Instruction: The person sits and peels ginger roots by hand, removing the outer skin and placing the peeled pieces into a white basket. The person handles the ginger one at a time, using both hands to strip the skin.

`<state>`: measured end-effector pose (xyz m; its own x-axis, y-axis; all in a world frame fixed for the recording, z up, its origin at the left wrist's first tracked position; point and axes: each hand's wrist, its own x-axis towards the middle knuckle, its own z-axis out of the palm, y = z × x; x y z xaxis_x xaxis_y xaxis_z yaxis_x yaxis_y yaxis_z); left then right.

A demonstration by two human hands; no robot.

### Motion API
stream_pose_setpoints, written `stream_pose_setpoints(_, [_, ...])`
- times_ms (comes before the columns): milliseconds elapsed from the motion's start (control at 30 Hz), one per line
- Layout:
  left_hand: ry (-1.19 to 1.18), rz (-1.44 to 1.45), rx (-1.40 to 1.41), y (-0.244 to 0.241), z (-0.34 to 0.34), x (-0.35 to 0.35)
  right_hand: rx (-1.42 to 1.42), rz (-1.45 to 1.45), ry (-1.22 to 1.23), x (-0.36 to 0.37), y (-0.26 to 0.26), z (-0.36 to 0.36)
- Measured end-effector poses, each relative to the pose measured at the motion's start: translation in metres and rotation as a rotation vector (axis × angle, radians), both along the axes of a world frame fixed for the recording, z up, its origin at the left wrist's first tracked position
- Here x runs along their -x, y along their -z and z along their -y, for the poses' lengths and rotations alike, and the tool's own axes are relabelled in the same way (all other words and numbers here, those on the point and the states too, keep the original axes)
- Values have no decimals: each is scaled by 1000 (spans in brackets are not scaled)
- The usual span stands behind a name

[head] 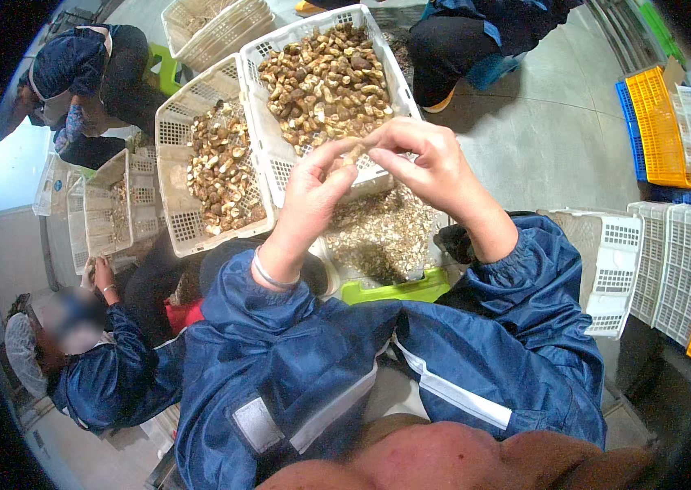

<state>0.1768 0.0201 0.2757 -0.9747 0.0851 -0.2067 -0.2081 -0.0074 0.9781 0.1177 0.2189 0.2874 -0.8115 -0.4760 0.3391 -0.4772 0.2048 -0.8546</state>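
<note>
My left hand (pixel 314 193) grips a small pale brown mushroom piece (pixel 354 153) between thumb and fingers. The fingertips of my right hand (pixel 422 156) meet at the same piece from the other side; whether they hold a separate bit cannot be told. Both hands are over the near end of a white plastic crate (pixel 408 98) heaped with brown mushrooms (pixel 330 82). To its left, touching it, a second white crate (pixel 164 177) holds fewer mushrooms (pixel 223 171). Below my hands, pale trimmings (pixel 382 226) lie in a heap above a lime-green plastic edge (pixel 397 286).
Stacked white crates (pixel 217 30) stand beyond the left crate. A co-worker in a hairnet (pixel 119 367) sits at my left, near more crates (pixel 109 208). Other people sit at upper left (pixel 82 67) and top right (pixel 461 49). White crates (pixel 614 272) and yellow crates (pixel 660 128) line the right side.
</note>
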Motion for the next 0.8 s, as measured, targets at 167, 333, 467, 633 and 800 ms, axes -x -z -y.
stream_pose_setpoints(167, [-14, -3, 10, 0, 5, 8, 68, -165, -37, 10, 7, 11])
stream_pose_setpoints(333, [-39, 12, 14, 0, 12, 9, 48, 116, -11, 15, 3, 16])
stream_pose_setpoints(467, [-24, -43, 47, 1, 15, 10, 66, -5, -34, 13, 5, 20])
stream_pose_setpoints(633, [-50, 103, -61, -3, 19, 5, 38, 83, -2, 11, 6, 24])
stream_pose_setpoints(800, [-110, 166, -187, -8, 16, 4, 79, -120, -40, 10, 10, 27])
